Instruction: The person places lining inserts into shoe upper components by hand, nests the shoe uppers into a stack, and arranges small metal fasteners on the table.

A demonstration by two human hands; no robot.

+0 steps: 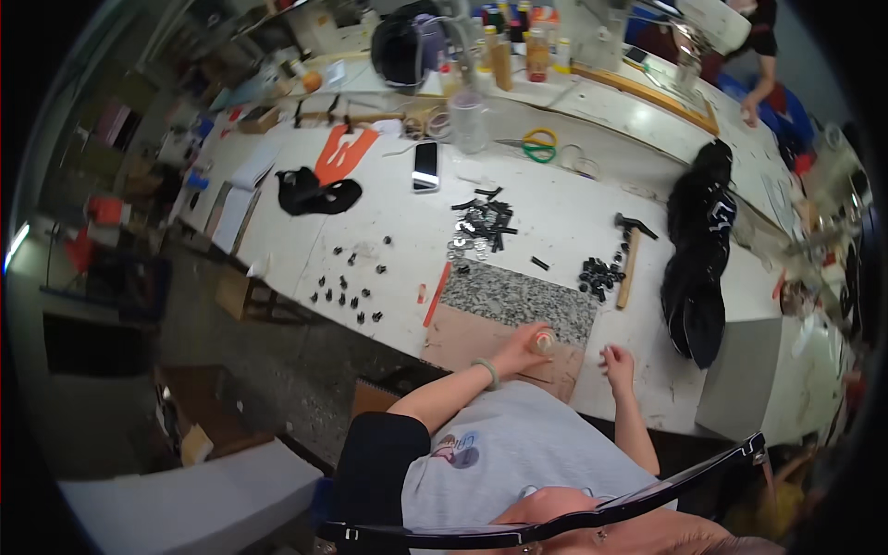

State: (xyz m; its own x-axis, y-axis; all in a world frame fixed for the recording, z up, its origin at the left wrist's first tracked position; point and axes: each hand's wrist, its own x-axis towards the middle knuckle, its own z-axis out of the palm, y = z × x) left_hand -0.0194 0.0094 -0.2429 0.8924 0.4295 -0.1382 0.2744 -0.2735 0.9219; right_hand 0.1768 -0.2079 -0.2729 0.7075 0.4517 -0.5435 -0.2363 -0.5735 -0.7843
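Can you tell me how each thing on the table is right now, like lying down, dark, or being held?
Left hand: closed around a small round tool.
Small round tool: upright, pressed on the brown board.
Right hand: resting on the table, fingers curled.
Hammer: lying flat, untouched.
Phone: lying flat, screen dark.
Scissors: lying flat.

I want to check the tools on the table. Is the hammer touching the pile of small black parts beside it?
Cannot tell. In the head view the hammer lies right beside the pile of small black parts, its wooden handle along the pile's right edge, but the picture is too small to show contact or a gap.
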